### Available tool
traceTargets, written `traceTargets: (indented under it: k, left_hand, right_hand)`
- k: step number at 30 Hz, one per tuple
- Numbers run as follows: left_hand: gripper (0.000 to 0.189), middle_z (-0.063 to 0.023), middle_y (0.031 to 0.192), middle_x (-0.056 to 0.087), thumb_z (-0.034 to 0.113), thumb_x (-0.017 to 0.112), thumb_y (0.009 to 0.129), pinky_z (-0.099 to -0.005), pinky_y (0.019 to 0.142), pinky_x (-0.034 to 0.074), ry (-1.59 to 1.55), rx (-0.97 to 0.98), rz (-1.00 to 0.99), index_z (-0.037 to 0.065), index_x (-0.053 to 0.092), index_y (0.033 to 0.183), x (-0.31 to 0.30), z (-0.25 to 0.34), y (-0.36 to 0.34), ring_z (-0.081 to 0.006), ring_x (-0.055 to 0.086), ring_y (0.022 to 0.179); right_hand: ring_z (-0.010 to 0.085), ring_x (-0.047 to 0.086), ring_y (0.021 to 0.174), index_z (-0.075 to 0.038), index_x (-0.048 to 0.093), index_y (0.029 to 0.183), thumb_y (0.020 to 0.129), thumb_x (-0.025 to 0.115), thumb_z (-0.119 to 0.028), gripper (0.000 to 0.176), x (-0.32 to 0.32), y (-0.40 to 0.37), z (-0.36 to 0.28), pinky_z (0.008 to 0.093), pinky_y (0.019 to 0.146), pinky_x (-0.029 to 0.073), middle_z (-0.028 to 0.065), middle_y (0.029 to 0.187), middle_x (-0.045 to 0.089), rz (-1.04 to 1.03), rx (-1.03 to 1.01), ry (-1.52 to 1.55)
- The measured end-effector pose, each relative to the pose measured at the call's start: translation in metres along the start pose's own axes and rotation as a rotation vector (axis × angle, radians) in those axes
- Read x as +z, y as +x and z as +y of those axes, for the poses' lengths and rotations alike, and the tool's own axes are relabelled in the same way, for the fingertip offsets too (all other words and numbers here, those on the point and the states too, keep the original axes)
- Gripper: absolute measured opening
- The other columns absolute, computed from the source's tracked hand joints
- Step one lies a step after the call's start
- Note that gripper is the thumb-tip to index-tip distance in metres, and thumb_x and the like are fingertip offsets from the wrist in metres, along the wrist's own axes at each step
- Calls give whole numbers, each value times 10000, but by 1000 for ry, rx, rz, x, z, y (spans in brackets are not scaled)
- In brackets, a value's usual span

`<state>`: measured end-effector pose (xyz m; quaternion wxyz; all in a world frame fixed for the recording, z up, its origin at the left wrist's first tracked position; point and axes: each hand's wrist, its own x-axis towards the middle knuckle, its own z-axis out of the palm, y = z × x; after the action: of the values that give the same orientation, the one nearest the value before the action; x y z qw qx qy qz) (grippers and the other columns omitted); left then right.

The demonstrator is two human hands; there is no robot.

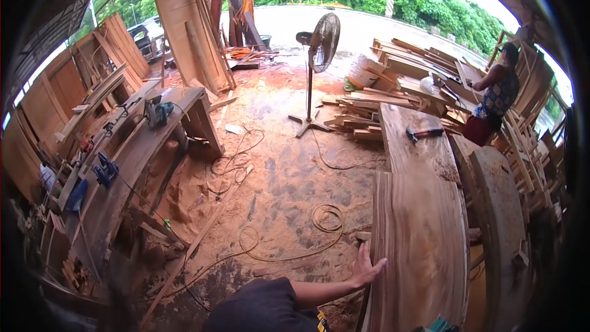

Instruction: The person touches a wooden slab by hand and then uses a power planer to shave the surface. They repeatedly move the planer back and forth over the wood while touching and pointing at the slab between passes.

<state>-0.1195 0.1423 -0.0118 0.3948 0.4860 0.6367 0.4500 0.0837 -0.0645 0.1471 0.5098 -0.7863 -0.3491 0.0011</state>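
Note:
My left hand [366, 265] is open, its fingers stretched and spread against the left edge of a thick wooden slab [421, 240] with streaked brown grain. The slab runs away from me on the right side of the view. At its near end, the top of a teal tool [441, 324] just shows at the bottom border; its kind cannot be made out. My right hand is out of view. A hammer [424, 134] lies across a second board [409, 117] beyond the slab.
A standing fan [310, 74] stands mid-floor among sawdust. Cords [326, 227] loop over the ground. A workbench [129, 190] on the left holds a teal power tool [161, 112] and a blue clamp [106, 169]. Lumber [369, 110] is piled back right, near another person [495, 92].

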Motion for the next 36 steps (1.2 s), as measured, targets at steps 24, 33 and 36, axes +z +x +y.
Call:
traceTargets:
  k: [24, 33, 36]
  left_hand:
    - [901, -240, 1601, 291, 303, 673, 1005, -389, 1175, 338, -354, -150, -220, 78, 58, 1624, 41, 10, 20, -319, 378, 1426]
    - [945, -160, 1642, 258, 343, 687, 989, -398, 1203, 314, -421, -163, -460, 115, 43, 1642, 14, 26, 14, -303, 348, 1455]
    - [875, -195, 1643, 254, 266, 682, 987, -435, 1221, 269, -110, 254, -363, 111, 118, 1637, 8, 1, 35, -343, 316, 1479]
  right_hand:
    - [255, 696, 976, 45, 713, 1163, 988, 660, -241, 339, -314, -288, 163, 389, 852, 550, 171, 1136, 726, 792, 617, -1087]
    - [180, 633, 844, 46, 675, 1147, 984, 676, -156, 260, -206, -413, 170, 332, 775, 525, 108, 976, 701, 1106, 722, -445]
    - [198, 662, 949, 44, 719, 1075, 1009, 646, -146, 214, -129, -261, 35, 340, 874, 520, 105, 990, 728, 1045, 539, -520]
